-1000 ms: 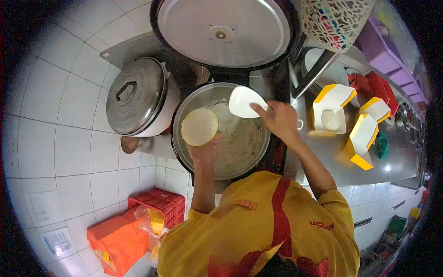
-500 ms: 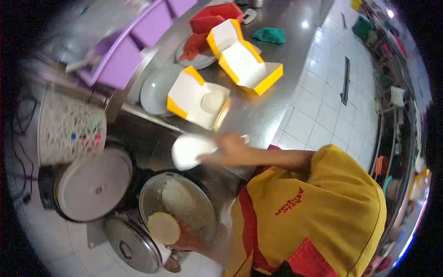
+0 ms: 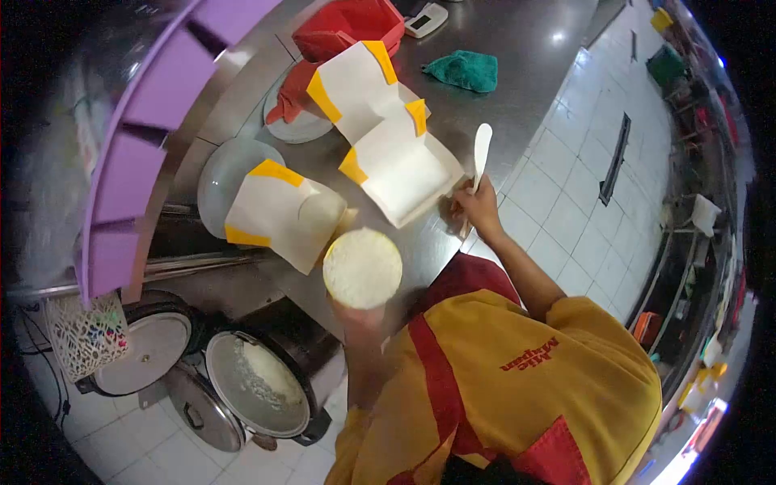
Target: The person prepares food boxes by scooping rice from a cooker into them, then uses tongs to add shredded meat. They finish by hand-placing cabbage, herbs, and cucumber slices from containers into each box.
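My left hand (image 3: 358,317) is wrapped round a yellow-rimmed cup (image 3: 326,279) filled to the top with white rice (image 3: 364,268). The cup is held up by the front edge of the steel counter, close to an open takeaway box (image 3: 275,206) with yellow flaps. My right hand (image 3: 477,206) grips a white rice paddle (image 3: 482,149), blade pointing up, and its fingers are right at the corner of a second open box (image 3: 404,174). Behind that one, another white and yellow box (image 3: 353,87) stands with its lid raised.
Below the counter on the left, an open rice pot (image 3: 218,364) holds rice, beside a metal lid (image 3: 202,412) and a second pot (image 3: 149,352). A purple bin rack (image 3: 121,194) lines the left. A red tray (image 3: 343,32), green cloth (image 3: 469,71) and scale (image 3: 426,20) lie farther back.
My left hand has lifted the cup from over the rice pot to the counter. My right hand has moved right, from near the pot to the second box. The view has shifted.
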Motion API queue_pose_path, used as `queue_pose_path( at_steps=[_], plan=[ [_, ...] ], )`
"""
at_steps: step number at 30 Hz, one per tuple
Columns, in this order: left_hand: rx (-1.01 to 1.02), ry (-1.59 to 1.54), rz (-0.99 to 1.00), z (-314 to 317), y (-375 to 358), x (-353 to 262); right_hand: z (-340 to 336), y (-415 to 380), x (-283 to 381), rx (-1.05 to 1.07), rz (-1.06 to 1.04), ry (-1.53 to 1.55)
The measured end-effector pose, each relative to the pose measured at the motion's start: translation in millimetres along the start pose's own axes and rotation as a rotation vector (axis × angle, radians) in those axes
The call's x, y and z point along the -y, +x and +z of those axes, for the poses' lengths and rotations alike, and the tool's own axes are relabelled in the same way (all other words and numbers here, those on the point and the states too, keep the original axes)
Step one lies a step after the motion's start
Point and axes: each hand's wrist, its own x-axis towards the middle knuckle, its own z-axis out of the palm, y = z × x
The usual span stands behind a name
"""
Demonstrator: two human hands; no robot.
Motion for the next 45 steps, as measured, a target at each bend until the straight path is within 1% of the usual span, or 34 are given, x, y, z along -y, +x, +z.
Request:
queue_pose_path(
  at_steps=[2, 3, 5, 6, 7, 9, 10, 11, 13, 14, 16, 17, 19, 20, 22, 23, 25, 26, 27, 28, 29, 30, 31, 32, 33, 34, 35, 37, 39, 40, 41, 43, 44, 45],
  plan=[
    [-0.110, 0.411, -0.021, -10.8, 25.6, 26.9, -9.8, 0.6, 16.1, 0.063, 0.021, -0.123],
    [-0.130, 0.423, -0.018, -5.0, 36.8, 37.1, -8.8, 7.0, 25.0, 0.081, 0.034, -0.119],
    [-0.114, -0.070, -0.167, 7.3, 56.0, 59.2, -5.6, 21.6, 38.4, 0.013, 0.029, -0.109],
    [-0.261, 0.075, -0.173, 15.3, 61.2, 68.4, -9.2, 29.1, 34.6, 0.089, -0.026, -0.159],
    [-0.272, 0.084, -0.169, 17.4, 68.0, 75.8, -10.8, 35.0, 22.3, 0.099, -0.018, -0.153],
    [-0.119, 1.043, 0.012, 13.7, 84.5, 89.8, -9.9, 45.3, -1.9, 0.233, -0.139, -0.170],
    [-0.155, 0.229, -0.081, 11.2, 93.0, 93.4, -11.9, 44.4, -7.0, 0.270, -0.077, -0.060],
    [-0.158, 0.236, -0.078, 18.3, 100.0, 92.5, -12.1, 43.7, -3.5, 0.274, -0.074, -0.054],
    [-0.338, 0.116, -0.076, 36.2, 110.7, 88.3, -12.6, 39.0, 15.8, 0.311, 0.095, 0.005],
    [-0.342, 0.118, -0.075, 29.9, 116.4, 91.8, -17.0, 36.1, 45.8, 0.396, 0.286, 0.031],
    [-0.326, 0.626, -0.011, 11.2, 131.1, 101.4, -16.9, 35.3, 40.7, 0.414, 0.241, 0.026],
    [-0.327, 0.627, -0.011, 16.9, 136.9, 103.9, -15.7, 35.7, 36.6, 0.431, 0.196, 0.021],
    [0.217, 2.176, 0.386, 33.2, 146.0, 114.1, -13.7, 37.6, 27.4, 0.423, 0.180, 0.040],
    [0.208, 2.176, 0.378, 32.8, 151.2, 125.1, -14.2, 36.4, 21.5, 0.417, 0.165, 0.056],
    [0.383, 2.482, 0.239, 28.8, 161.9, 143.5, -13.3, 35.1, 8.7, 0.425, 0.145, 0.065],
    [0.375, 2.482, 0.250, 27.7, 167.0, 142.4, -10.6, 39.5, 5.8, 0.408, 0.083, 0.081],
    [0.277, 2.336, 0.415, 20.4, 162.1, 128.7, -13.7, 35.4, -1.7, 0.400, 0.041, 0.096],
    [0.266, 2.341, 0.415, 19.2, 156.5, 117.0, -15.8, 38.8, 2.4, 0.416, -0.071, 0.050],
    [0.094, 2.148, 0.355, 20.6, 146.1, 101.3, -16.4, 43.7, 4.8, 0.429, -0.189, 0.006],
    [-0.067, 1.946, 0.296, 23.7, 131.3, 85.0, -15.0, 45.2, -3.4, 0.429, -0.207, -0.012],
    [-0.105, 1.965, 0.413, 33.4, 110.7, 66.9, -16.8, 44.9, -1.4, 0.447, -0.212, -0.011],
    [-0.265, 1.732, 0.443, 11.9, 83.1, 54.1, -18.7, 44.5, 5.1, 0.380, -0.209, -0.017],
    [-0.516, 1.238, 0.276, 14.1, 55.8, 41.2, -19.6, 45.5, 14.3, 0.326, -0.212, -0.021],
    [-0.633, 1.227, 0.320, 28.3, 29.1, 31.6, -24.5, 45.1, 31.2, 0.291, -0.302, -0.154],
    [-0.817, 0.886, 0.301, 34.9, 4.4, 18.5, -31.2, 42.9, 48.3, 0.266, -0.398, -0.279],
    [-0.970, 0.528, 0.303, 35.7, -24.6, 0.2, -31.8, 39.8, 56.2, 0.278, -0.425, -0.299],
    [-0.571, -0.005, 0.238, 2.2, -70.4, -21.8, -29.5, 36.2, 61.5, 0.309, -0.456, -0.309],
    [-0.648, -0.089, 0.380, -6.9, -129.8, -46.4, -19.9, 23.6, 72.6, 0.464, -0.634, -0.332],
    [-1.227, 0.211, 0.613, 5.9, -171.5, -73.8, 3.4, -2.6, 95.9, 0.698, -0.683, -0.347],
    [-1.290, 0.339, 0.706, 10.7, -191.1, -88.8, 18.5, -18.7, 88.0, 0.784, -0.713, -0.314],
    [-1.224, 0.286, 0.754, -10.9, -232.5, -104.5, 30.8, -34.8, 75.3, 0.855, -0.734, -0.278],
    [-1.453, 0.610, 0.709, -12.7, -265.1, -135.2, 50.5, -58.2, 80.5, 0.936, -0.777, -0.250],
    [-1.458, 0.586, 0.730, -20.5, -281.0, -154.9, 66.3, -80.5, 92.8, 1.070, -0.816, -0.366],
    [-1.412, 0.781, 0.690, -26.0, -292.3, -173.9, 78.4, -97.6, 102.3, 1.186, -0.844, -0.487]
  ],
)
